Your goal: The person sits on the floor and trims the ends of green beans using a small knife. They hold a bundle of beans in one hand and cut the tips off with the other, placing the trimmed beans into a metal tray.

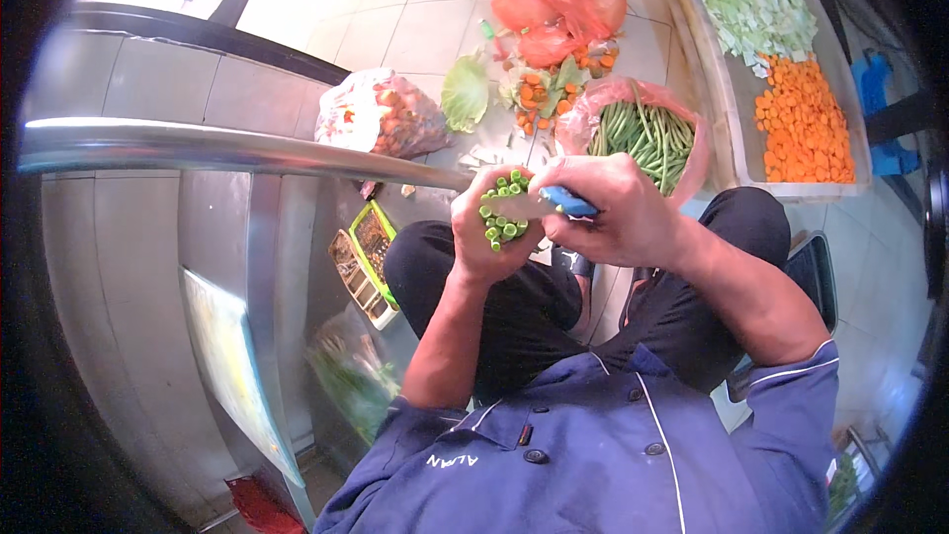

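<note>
My left hand point(471, 237) is closed round a bundle of green beans point(508, 229), whose ends point up toward me. In my right hand point(628, 216) is a knife point(569, 201) with a blue handle. Its blade lies across the bean ends, partly blurred; whether it has cut into them I cannot tell. Just beyond my hands, a pink plastic bag point(694, 129) stands open, full of long green beans point(645, 143).
A large tray point(736, 119) at the right holds chopped cabbage point(756, 0) and sliced carrots point(806, 124). Ahead lie a red bag point(563, 5), a cabbage leaf point(465, 92) and a filled clear bag point(381, 114). A metal rail point(247, 148) crosses at left, above a divided container point(364, 262).
</note>
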Demonstrator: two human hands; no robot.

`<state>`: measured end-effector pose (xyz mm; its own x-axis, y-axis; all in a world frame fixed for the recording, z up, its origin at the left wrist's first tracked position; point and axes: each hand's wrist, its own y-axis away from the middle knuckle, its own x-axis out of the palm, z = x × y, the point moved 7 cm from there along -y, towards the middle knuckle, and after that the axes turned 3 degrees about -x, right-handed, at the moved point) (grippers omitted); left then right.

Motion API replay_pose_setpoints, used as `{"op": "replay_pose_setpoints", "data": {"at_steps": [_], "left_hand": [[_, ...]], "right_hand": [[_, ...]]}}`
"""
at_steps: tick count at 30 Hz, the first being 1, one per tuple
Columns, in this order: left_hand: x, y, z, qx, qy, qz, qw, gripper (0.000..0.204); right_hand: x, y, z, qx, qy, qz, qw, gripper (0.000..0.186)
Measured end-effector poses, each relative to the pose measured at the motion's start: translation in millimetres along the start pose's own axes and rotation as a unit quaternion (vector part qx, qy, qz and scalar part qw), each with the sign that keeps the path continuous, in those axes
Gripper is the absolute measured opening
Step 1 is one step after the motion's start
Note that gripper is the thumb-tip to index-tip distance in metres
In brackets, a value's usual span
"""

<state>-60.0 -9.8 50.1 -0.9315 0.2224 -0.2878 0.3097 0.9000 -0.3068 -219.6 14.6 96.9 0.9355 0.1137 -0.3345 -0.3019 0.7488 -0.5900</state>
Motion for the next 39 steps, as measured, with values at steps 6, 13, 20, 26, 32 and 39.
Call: {"op": "replay_pose_setpoints", "data": {"at_steps": [6,13,20,26,32,39], "left_hand": [[3,-1,2,0.038,0.001,0.015,0.999,0.047],[4,-1,2,0.036,-0.002,0.026,0.999,0.049],[-2,2,5,-0.038,0.067,0.034,0.996,0.046],[-14,-2,3,-0.080,0.098,0.035,0.991,0.042],[-5,-1,-18,-0.013,-0.009,0.104,0.994,0.038],[-11,1,-9,-0.061,0.075,0.063,0.993,0.030]], "right_hand": [[-4,-1,2,0.019,-0.011,0.041,0.999,0.035],[-5,0,3,-0.012,-0.013,0.034,0.999,0.040],[-13,-8,17,-0.040,0.042,-0.010,0.998,0.037],[-8,5,2,0.039,0.187,0.169,0.967,0.045],[-7,5,-12,0.037,0.273,0.142,0.951,0.042],[-27,4,-26,0.137,0.148,0.093,0.975,0.042]]}}
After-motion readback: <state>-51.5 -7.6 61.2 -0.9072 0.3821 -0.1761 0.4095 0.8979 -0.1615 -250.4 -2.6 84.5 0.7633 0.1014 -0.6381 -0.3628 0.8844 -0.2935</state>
